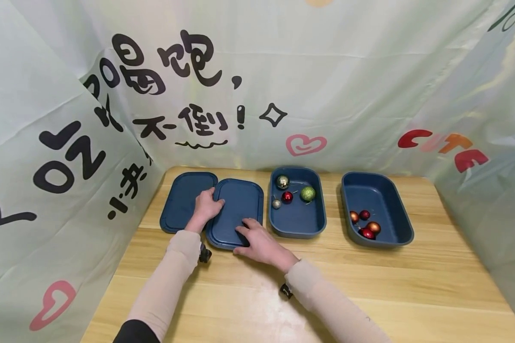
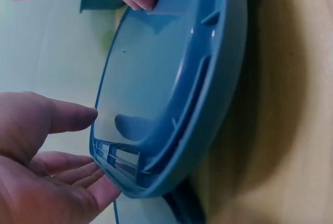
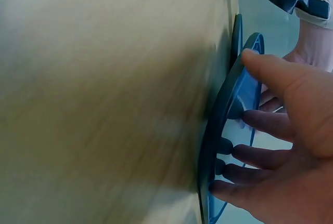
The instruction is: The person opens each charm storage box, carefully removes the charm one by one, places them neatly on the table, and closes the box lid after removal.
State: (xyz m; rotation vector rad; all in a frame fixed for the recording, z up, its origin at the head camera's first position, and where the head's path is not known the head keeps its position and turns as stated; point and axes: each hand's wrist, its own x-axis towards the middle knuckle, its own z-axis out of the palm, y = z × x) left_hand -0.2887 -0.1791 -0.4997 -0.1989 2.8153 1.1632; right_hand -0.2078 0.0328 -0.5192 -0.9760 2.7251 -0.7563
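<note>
Two dark blue, rounded rectangular lids lie side by side at the left. My left hand (image 1: 207, 207) holds the left edge of the nearer lid (image 1: 240, 202), thumb over its face and fingers at the rim. On that lid's lower right part, my right hand (image 1: 259, 240) rests with spread fingers. Its thumb (image 3: 260, 63) reaches the near rim in the right wrist view. The other lid (image 1: 184, 200) lies to the left, slightly overlapped by the held one. In the left wrist view, the left fingertips are partly hidden by the lid's edge.
Right of the lids stands a blue container (image 1: 298, 224) with several ornament balls, among them a green glitter ball (image 1: 307, 193). Farther right, another blue container (image 1: 382, 209) holds red and copper balls (image 1: 373, 227). Printed cloth (image 1: 347, 105) walls in the wooden table (image 1: 240, 305).
</note>
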